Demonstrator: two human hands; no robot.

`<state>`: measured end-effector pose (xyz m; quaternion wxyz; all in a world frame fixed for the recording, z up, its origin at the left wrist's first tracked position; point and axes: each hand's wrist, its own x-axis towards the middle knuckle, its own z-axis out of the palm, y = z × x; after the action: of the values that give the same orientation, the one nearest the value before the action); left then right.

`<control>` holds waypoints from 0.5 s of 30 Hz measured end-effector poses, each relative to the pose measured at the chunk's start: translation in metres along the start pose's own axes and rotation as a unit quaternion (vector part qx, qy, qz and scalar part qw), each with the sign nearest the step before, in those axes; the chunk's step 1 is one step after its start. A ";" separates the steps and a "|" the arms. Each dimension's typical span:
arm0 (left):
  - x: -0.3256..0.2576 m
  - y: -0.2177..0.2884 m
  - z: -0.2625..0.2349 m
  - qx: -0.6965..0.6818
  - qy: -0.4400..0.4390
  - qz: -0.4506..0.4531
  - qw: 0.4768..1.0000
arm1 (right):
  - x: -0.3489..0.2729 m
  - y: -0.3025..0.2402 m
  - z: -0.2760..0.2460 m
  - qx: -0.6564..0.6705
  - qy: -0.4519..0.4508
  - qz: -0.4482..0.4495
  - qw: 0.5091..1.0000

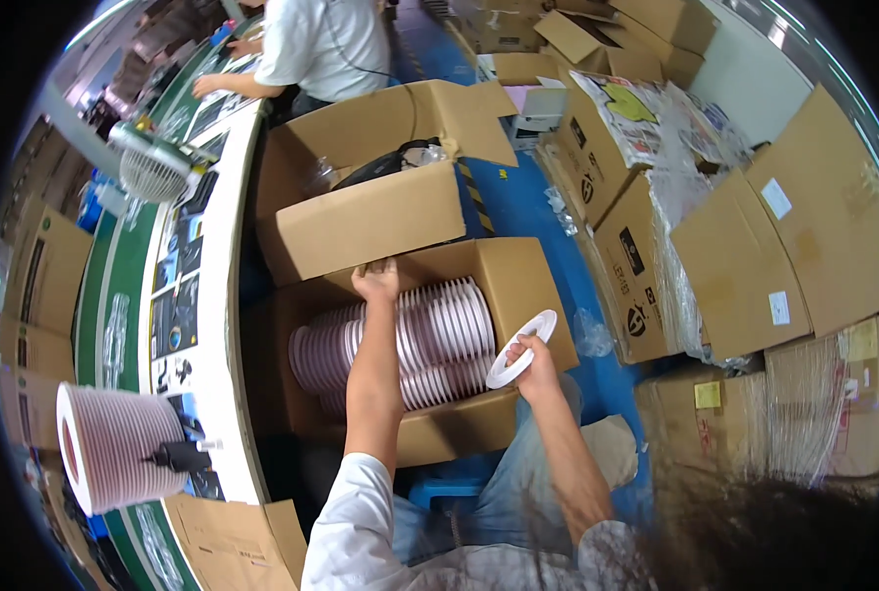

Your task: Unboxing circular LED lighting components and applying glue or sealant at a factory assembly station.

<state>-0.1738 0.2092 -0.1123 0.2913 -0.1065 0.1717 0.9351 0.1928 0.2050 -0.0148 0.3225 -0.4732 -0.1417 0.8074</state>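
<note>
My right hand is closed around a flat white ring-shaped disc with a hole in the middle, held above the near right corner of an open cardboard box. Inside that box lie rows of ribbed, pale pinkish-white discs, stacked on edge. Reaching across these rows, my left hand is at the box's far edge, close to a second open cardboard box. Its fingers look extended, and I see nothing held in it.
At the left, a workbench carries a white fan and a large ribbed white roll. A co-worker is at the bench's far end. Stacked cartons line the right side. A blue stool shows below.
</note>
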 end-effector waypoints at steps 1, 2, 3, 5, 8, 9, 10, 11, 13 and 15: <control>-0.019 -0.037 0.011 0.032 0.029 -0.037 0.998 | 0.009 -0.009 -0.018 0.000 0.020 -0.026 0.999; -0.023 -0.035 0.010 0.041 0.031 -0.043 0.998 | 0.008 -0.007 -0.017 -0.005 0.012 -0.031 0.999; -0.026 -0.028 0.006 0.079 0.067 -0.088 0.991 | 0.005 -0.007 -0.011 -0.001 0.001 -0.027 1.000; -0.043 -0.033 0.000 0.193 0.116 -0.139 0.964 | 0.009 -0.009 -0.007 -0.004 0.013 -0.042 0.999; -0.067 -0.008 -0.036 0.356 0.018 -0.144 0.923 | 0.008 0.003 0.018 -0.024 -0.058 -0.034 0.997; -0.090 -0.019 -0.036 0.373 0.007 -0.124 0.919 | 0.011 0.006 0.019 -0.044 -0.068 -0.031 0.996; -0.122 -0.037 -0.025 0.388 -0.007 -0.109 0.915 | 0.017 0.008 0.014 -0.045 -0.086 -0.040 0.995; -0.147 -0.039 -0.012 0.415 -0.061 -0.117 0.900 | 0.025 0.013 0.013 -0.069 -0.106 -0.059 0.990; -0.191 -0.033 -0.001 0.539 -0.181 -0.108 0.815 | 0.023 0.028 0.020 -0.093 -0.148 -0.077 0.982; -0.230 -0.025 0.025 0.635 -0.345 -0.075 0.687 | 0.025 0.037 0.019 -0.090 -0.189 -0.089 0.974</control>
<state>0.0233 0.1211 -0.0269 0.3974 0.4211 0.6034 0.5483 0.1533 0.1951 -0.0416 0.3163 -0.3244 -0.3134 0.8346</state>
